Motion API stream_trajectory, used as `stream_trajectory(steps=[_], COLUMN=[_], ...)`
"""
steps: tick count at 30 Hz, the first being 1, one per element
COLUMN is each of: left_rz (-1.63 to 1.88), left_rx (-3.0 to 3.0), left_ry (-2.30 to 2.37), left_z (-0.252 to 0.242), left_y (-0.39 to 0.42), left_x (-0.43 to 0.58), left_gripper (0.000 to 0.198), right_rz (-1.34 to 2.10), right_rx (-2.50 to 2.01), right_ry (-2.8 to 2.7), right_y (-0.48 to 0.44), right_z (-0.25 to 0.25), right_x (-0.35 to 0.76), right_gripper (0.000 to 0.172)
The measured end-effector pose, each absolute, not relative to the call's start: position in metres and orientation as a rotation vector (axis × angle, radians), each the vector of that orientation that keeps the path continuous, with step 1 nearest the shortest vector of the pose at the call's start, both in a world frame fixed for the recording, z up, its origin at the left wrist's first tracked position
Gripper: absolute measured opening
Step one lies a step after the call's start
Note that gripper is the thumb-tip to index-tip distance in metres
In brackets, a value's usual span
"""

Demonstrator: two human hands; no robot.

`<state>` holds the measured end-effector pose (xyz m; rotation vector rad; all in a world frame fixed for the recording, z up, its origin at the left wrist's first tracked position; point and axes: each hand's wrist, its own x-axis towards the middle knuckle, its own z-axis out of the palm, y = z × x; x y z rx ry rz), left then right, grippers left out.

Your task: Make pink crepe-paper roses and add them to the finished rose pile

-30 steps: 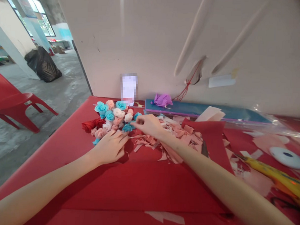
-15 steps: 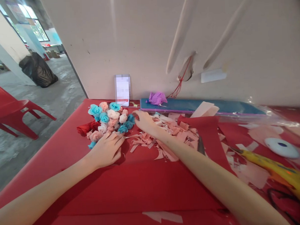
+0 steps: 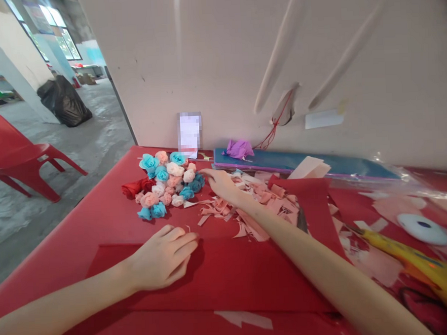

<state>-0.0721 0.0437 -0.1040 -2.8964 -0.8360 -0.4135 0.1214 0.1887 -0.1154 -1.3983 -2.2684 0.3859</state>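
Observation:
Paper roses in blue, pink, white and red lie in a cluster (image 3: pixel 166 177) on the red table (image 3: pixel 109 192). My right hand (image 3: pixel 220 182) rests beside the cluster's right edge, fingers reaching out next to a dark blue rose (image 3: pixel 198 182). Its thumb is mostly hidden, and nothing shows in its grasp. Lower down, my left hand (image 3: pixel 168 256) is over a sheet of red paper (image 3: pixel 228 281), apart from the roses. Its fingers are bent and close together, tips turned down; whatever they hold is hidden.
Pink and white paper scraps (image 3: pixel 262 200) lie under and beyond my right forearm. A yellow glue gun (image 3: pixel 408 258) and a white oval object (image 3: pixel 422 229) are at the right. A phone (image 3: pixel 189 137) leans against the back panel, near a purple crumpled paper (image 3: pixel 239 148).
My left hand has drawn back from the roses toward me, over the red paper, uncovering a blue rose at the cluster's front. My right hand has stayed by the cluster, its fingers straighter. The view shifted slightly.

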Motion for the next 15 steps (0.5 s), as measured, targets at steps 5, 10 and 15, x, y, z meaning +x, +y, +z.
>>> stream_trajectory(steps=[5,10,15], left_rz=[-0.554,-0.534,-0.456], left_rx=[-2.969,-2.97,-3.003], left_ry=[-0.741,-0.671,-0.63], left_z=[-0.098,-0.098,-0.099], left_y=[0.022,0.008,0.001], left_x=[-0.071,-0.073,-0.071], left_gripper=[0.024,0.023,0.021], right_rz=[0.255,0.144,0.145], right_rx=[-1.428,-1.302,-0.848], right_ry=[-2.179,-2.152,-2.39], right_y=[0.169,0.08,-0.032], right_z=[-0.099,-0.062,-0.057], right_x=[0.128,0.127,0.13], right_gripper=[0.022,0.02,0.021])
